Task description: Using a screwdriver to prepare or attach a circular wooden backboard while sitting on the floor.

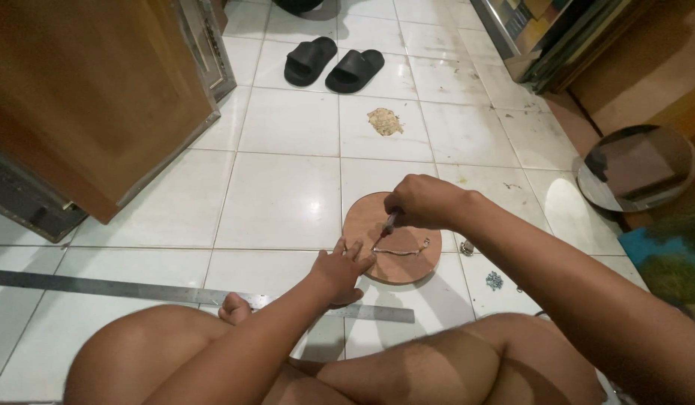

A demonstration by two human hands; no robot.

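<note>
A round brown wooden disc [409, 264] lies flat on the white tiled floor in front of my crossed legs. A thin pale string or wire [402, 251] runs across its face. My right hand [422, 201] is above the disc, closed on a small screwdriver [388, 226] whose tip points down at the disc's left part. My left hand [344, 266] rests on the disc's left edge with fingers spread, steadying it.
A long metal ruler [137, 289] lies across the floor by my legs. Small screws [494, 280] sit right of the disc. Black sandals [334, 64] lie far ahead. A wooden panel [92, 90] leans at left, a round mirror [637, 166] at right.
</note>
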